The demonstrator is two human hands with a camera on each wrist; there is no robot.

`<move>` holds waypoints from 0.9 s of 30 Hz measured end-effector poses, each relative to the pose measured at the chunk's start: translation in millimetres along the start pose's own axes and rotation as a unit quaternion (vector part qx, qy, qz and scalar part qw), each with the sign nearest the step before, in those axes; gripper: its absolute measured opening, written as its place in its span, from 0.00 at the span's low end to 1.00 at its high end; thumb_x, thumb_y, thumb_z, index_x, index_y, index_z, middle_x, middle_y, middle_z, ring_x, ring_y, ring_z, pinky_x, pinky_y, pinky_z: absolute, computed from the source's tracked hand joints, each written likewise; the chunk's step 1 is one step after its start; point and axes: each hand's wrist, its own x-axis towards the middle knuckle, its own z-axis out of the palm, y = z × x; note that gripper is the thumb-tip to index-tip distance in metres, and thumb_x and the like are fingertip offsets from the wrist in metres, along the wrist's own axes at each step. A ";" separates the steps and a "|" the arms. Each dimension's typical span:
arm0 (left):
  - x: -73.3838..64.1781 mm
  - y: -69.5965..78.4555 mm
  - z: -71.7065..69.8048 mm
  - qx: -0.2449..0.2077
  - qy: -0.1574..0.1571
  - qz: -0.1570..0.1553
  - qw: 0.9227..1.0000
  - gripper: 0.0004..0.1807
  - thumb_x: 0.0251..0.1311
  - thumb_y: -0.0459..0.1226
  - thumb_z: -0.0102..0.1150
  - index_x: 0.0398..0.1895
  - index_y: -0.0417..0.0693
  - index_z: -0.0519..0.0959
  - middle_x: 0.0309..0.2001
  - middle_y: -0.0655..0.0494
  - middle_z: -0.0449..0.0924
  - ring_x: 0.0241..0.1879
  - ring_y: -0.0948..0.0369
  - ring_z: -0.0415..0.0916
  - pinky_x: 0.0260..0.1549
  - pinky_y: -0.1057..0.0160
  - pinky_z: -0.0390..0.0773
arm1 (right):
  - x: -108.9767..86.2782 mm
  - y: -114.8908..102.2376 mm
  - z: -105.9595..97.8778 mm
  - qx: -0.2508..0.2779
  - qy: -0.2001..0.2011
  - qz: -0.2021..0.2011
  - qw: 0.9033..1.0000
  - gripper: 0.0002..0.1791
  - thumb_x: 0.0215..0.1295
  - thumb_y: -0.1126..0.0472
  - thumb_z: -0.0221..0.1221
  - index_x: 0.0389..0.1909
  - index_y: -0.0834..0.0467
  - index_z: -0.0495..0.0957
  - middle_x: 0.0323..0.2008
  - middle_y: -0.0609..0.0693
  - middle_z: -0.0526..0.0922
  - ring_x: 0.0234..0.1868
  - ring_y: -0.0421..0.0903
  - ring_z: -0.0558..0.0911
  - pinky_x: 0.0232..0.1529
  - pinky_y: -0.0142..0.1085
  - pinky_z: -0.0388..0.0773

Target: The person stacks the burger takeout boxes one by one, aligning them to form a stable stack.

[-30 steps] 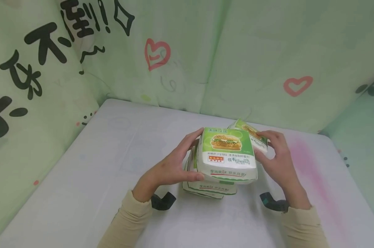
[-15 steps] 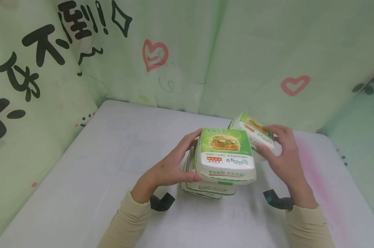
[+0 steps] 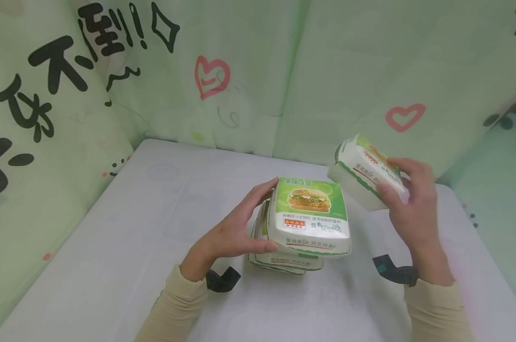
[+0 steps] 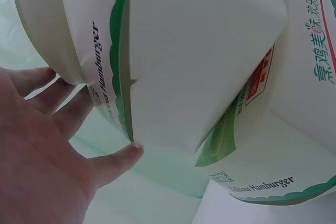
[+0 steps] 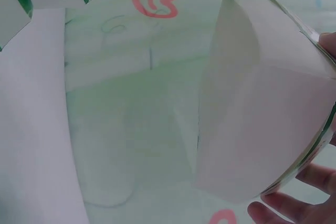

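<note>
A green and white hamburger box (image 3: 307, 223) with a burger picture lies on top of a stack. My left hand (image 3: 236, 228) holds it by its left side, the thumb at the near corner and the fingers at the far one. In the left wrist view, the fingertips (image 4: 128, 156) touch the box's edge. Under it, set off to the left, show more hamburger boxes (image 3: 283, 260). My right hand (image 3: 416, 204) grips another hamburger box (image 3: 365, 173) by its right side, tilted and raised behind the stack. The right wrist view shows this box's plain white underside (image 5: 262, 124).
The stack stands on a white table (image 3: 176, 190). A pale green curtain (image 3: 326, 71) with hearts and black lettering hangs along the back and sides. Black wrist straps (image 3: 224, 279) sit at both cuffs.
My right hand has lifted its hamburger box up and to the right, from behind the stack. The left hand stays at the top box, nearly unmoved.
</note>
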 end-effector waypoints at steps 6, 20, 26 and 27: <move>-1.4 2.1 -1.7 0.001 0.012 0.025 1.000 0.58 0.47 0.61 0.71 0.79 0.65 0.47 0.76 0.64 0.52 0.75 0.62 0.54 0.73 0.44 0.57 | 4.2 -16.8 -7.0 0.005 -0.002 -0.021 1.000 0.29 0.61 0.59 0.62 0.63 0.63 0.72 0.57 0.32 0.67 0.59 0.39 0.68 0.55 0.17 0.69; -3.4 9.5 -2.3 -0.009 0.005 0.023 1.000 0.63 0.41 0.34 0.78 0.79 0.61 0.48 0.76 0.61 0.53 0.74 0.58 0.58 0.73 0.51 0.61 | 12.7 -55.2 -16.6 0.072 0.001 -0.067 0.995 0.33 0.58 0.55 0.64 0.61 0.72 0.71 0.59 0.39 0.70 0.63 0.44 0.66 0.58 0.24 0.69; -2.0 10.5 -1.3 -0.014 -0.003 0.014 1.000 0.64 0.43 0.35 0.78 0.79 0.66 0.44 0.76 0.62 0.48 0.75 0.59 0.56 0.73 0.47 0.59 | 9.3 -73.6 -16.1 0.048 -0.053 -0.097 0.993 0.34 0.56 0.55 0.65 0.61 0.68 0.72 0.61 0.39 0.69 0.64 0.45 0.65 0.56 0.25 0.69; -1.8 9.7 -1.0 -0.018 -0.006 0.016 1.000 0.64 0.43 0.35 0.78 0.79 0.65 0.44 0.76 0.61 0.48 0.75 0.59 0.56 0.73 0.46 0.59 | 8.3 -76.4 -15.8 0.045 -0.063 -0.100 0.992 0.34 0.56 0.54 0.66 0.62 0.67 0.73 0.61 0.39 0.69 0.64 0.45 0.66 0.54 0.25 0.69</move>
